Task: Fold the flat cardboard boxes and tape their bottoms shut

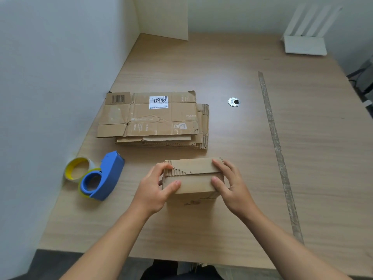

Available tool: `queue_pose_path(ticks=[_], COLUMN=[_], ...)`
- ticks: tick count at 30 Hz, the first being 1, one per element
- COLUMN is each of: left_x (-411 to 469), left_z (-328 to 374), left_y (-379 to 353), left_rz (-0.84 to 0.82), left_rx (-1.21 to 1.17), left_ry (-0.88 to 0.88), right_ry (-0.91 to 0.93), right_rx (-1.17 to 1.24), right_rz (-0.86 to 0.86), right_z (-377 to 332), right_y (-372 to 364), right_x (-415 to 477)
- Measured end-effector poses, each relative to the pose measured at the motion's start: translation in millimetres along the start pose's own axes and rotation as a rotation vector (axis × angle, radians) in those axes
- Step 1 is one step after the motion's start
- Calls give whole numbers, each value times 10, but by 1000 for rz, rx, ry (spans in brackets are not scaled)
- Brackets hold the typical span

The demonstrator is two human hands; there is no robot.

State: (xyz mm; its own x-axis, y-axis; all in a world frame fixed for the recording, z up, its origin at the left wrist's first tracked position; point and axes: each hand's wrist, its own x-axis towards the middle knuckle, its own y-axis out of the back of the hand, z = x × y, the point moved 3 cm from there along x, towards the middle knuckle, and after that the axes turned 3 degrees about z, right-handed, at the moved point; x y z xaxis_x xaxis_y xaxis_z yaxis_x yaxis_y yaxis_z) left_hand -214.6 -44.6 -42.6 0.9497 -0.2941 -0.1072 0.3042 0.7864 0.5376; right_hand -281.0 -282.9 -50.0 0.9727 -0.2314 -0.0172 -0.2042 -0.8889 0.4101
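The left hand (154, 190) and right hand (234, 187) are bare, as are both forearms, nails cut short, with dark clothing (161, 269) at the bottom edge.

A small brown box (193, 178) stands folded, its top flaps closed along an untaped seam. Behind it lies a stack of flat cardboard boxes (155, 120); to its left, a blue tape dispenser (105, 176) and a yellow-cored tape roll (77, 168).

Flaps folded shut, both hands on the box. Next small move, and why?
Probably: left hand releases and reaches for the blue tape dispenser, right hand holds the box shut. Its seam looks untaped, and the dispenser lies on the left.
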Motion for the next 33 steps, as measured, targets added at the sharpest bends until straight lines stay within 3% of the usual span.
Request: queue_pose_path(ticks=[8,14,18,25,33], left_x=[95,100,121,76,97], left_z=[100,-34,-38,-183,-188], left_y=[-245,-398,-323,-168,-150], left_rz=[27,-43,63,-11,51], left_rx=[-1,24,7,163,192], left_ry=[83,174,160,110,92], right_ry=[-70,-45,-81,-100,-16], right_rx=[-97,-177,-156,-132,-293], right_rz=[26,-36,-52,-87,-124], right_z=[29,36,78,234,133], right_y=[150,190,83,-206,-261], right_x=[148,171,209,55,253])
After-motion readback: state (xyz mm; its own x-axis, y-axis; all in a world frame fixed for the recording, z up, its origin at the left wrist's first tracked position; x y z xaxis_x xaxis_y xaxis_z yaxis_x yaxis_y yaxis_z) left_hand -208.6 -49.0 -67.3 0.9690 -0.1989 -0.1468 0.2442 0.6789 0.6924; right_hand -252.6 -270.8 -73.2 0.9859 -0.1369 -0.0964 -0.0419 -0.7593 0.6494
